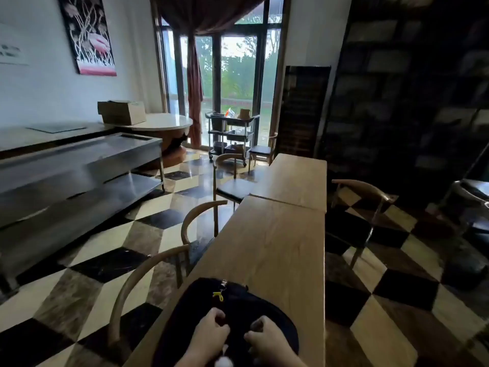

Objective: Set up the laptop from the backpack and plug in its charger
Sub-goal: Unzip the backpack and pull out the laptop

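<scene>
A black backpack (232, 300) with a yellow zipper tag (219, 295) lies on the near end of a long wooden table (277, 242). My left hand (211, 332) and my right hand (267, 340) both rest on the top of the backpack, side by side, with fingers curled into its fabric. A small white fluffy thing (224, 362) hangs between my wrists. No laptop or charger is visible.
Curved-back wooden chairs (201, 221) stand along the table's left side, another chair (365, 197) on the right. A second wooden table (299, 176) continues beyond. A steel counter (79, 165) runs along the left wall. A trolley (232, 133) stands by the window.
</scene>
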